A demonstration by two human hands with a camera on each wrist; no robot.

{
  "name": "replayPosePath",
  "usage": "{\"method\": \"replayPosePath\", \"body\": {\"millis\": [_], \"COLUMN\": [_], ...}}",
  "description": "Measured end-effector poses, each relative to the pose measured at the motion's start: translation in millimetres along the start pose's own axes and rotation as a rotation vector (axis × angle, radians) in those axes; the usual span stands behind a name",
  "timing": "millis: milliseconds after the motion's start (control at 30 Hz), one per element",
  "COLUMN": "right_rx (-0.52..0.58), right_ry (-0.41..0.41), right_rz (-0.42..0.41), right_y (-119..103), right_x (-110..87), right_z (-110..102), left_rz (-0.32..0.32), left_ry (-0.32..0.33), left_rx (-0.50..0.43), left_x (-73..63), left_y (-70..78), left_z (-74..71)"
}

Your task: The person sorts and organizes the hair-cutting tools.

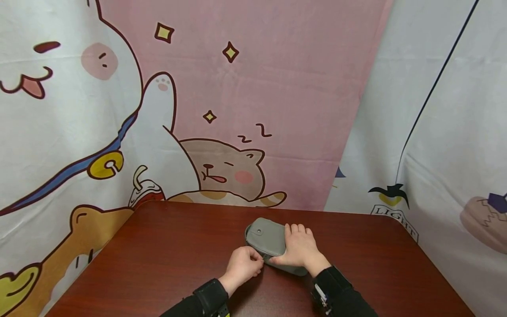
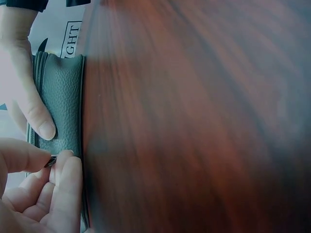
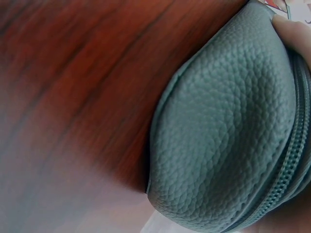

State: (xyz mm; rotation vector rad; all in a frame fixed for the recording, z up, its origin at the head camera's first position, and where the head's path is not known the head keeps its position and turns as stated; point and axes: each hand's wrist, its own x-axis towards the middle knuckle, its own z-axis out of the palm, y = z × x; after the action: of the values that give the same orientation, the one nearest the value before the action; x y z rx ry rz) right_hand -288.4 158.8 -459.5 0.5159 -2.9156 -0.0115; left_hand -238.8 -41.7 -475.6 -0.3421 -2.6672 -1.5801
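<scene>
A grey-green leather-like zip pouch (image 1: 267, 235) lies on the table, a small round snap on its top. At the pouch's near side, my left hand (image 1: 241, 266) pinches a small dark metal zipper pull (image 2: 51, 160) between thumb and fingertips. My right hand (image 1: 299, 248) grips the right part of the pouch, fingers across its top and thumb (image 2: 46, 128) pressed on the near side wall. The right wrist view shows the pouch's pebbled end and its zipper teeth (image 3: 286, 170) curving along the upper edge. Part of the top is hidden under the right hand.
The reddish-brown wooden table (image 1: 170, 255) extends around the pouch on all sides. Behind it hangs a cloth backdrop (image 1: 297, 88) with cartoon animals, meeting the table's back edge. Dark sleeves and wrist straps cover both wrists.
</scene>
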Motion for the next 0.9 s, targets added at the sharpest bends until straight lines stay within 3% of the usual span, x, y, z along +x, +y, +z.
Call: {"method": "replayPosePath", "body": {"millis": [367,533,900], "right_rx": [0.000,0.004,0.006], "right_ry": [0.004,0.005,0.009], "right_rz": [0.004,0.002,0.006], "right_y": [-1.1,-1.0,-0.9], "right_x": [-0.2,-0.1,0.4], "right_z": [-3.0,-3.2,-2.6], "left_rz": [0.087,0.084,0.154], "left_ry": [0.043,0.042,0.114], "left_rx": [0.187,0.189,0.217], "left_x": [1.7,0.6,0.7], "left_y": [0.1,2.0,2.2], "left_z": [-4.7,-7.2,-8.7]}}
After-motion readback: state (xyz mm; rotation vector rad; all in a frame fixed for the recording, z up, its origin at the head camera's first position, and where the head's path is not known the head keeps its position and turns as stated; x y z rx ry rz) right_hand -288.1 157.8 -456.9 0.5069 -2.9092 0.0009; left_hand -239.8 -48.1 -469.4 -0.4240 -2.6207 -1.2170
